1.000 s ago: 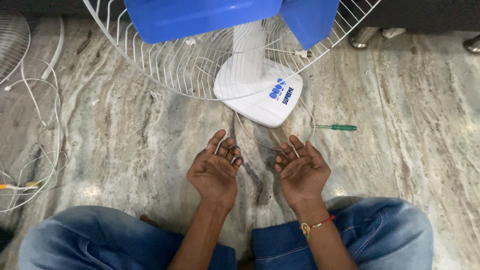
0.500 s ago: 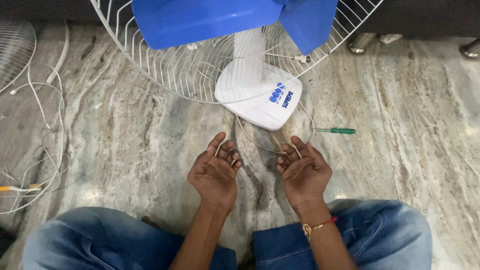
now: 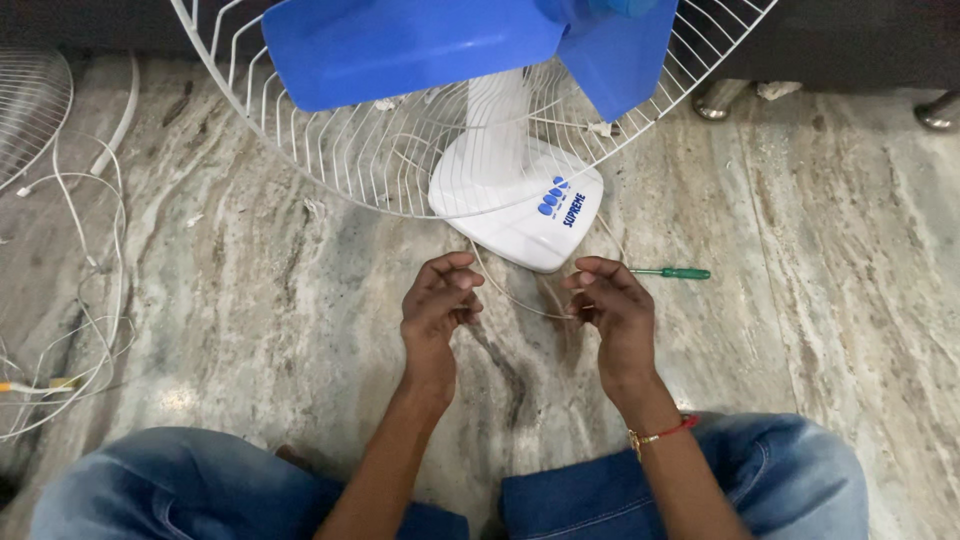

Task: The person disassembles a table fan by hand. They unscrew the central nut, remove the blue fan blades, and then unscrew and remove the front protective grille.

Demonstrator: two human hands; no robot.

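a thin white cord (image 3: 520,300) is held between the two hands, sagging in a shallow loop just in front of the white fan base (image 3: 520,205), on the near side toward the person. the left hand (image 3: 437,300) is curled, its fingers (image 3: 455,272) bent inward and pinched around the cord's left end. the right hand (image 3: 610,300) is likewise curled, its fingers (image 3: 590,270) closed on the cord's right end, close to the front edge of the fan base. both hands are raised above the marble floor (image 3: 260,290), a little apart from each other, with the loop hanging between them. a red thread band (image 3: 662,433) is worn on the right wrist.

the fan base carries a row of blue buttons (image 3: 552,197) on its sloping top, and a white column (image 3: 497,120) rises from it. above the base, blue fan blades (image 3: 400,45) are seen inside a white wire guard (image 3: 330,150), which leans over the base and hides part of it. a green-handled screwdriver (image 3: 672,273) lies on the floor just right of the base, beside the right hand. far to the left of the base, loose white cables (image 3: 95,260) are spread over the floor, and the edge of a second wire guard (image 3: 30,110) is visible. knees in blue jeans (image 3: 200,480) frame the near side.
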